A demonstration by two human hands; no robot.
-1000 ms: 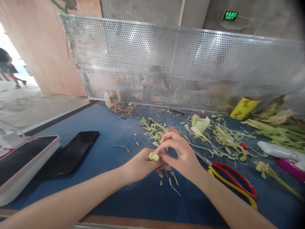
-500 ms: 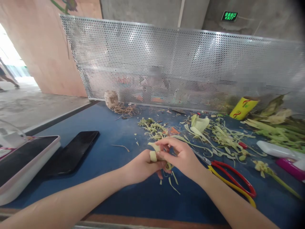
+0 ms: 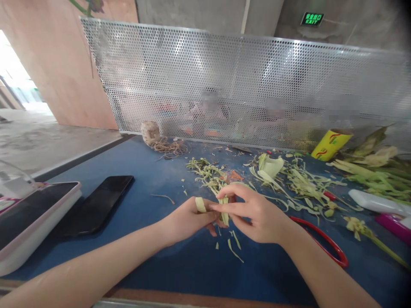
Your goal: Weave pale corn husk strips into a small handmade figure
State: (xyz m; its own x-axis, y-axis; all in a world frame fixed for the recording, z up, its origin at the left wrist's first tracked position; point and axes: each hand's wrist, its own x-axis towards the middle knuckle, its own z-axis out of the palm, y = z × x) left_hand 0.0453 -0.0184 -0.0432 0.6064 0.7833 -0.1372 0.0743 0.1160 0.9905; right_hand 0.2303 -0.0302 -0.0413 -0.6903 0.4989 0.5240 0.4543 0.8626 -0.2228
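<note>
My left hand [image 3: 189, 219] and my right hand [image 3: 253, 209] meet over the blue table [image 3: 154, 256], just above its middle. Both pinch a pale green leaf strip [image 3: 224, 209]. One end of the strip is looped around a left fingertip, and the rest hangs down between the two hands. The right index finger and thumb press against the strip from the right. A few short leaf cuttings [image 3: 234, 246] lie on the table right under the hands.
Red-and-yellow scissors [image 3: 324, 246] lie right of my right wrist. Leaf scraps [image 3: 298, 184] and stalks [image 3: 375, 179] cover the back right. A black phone [image 3: 96, 205] and a white-cased tablet [image 3: 32, 218] sit left. A twine spool [image 3: 150, 132] stands by the perforated metal screen [image 3: 244, 90].
The right hand has turned and slid a little right, drawing the strip out. The rolled bundle at the left fingertips has opened into a loop around one finger.
</note>
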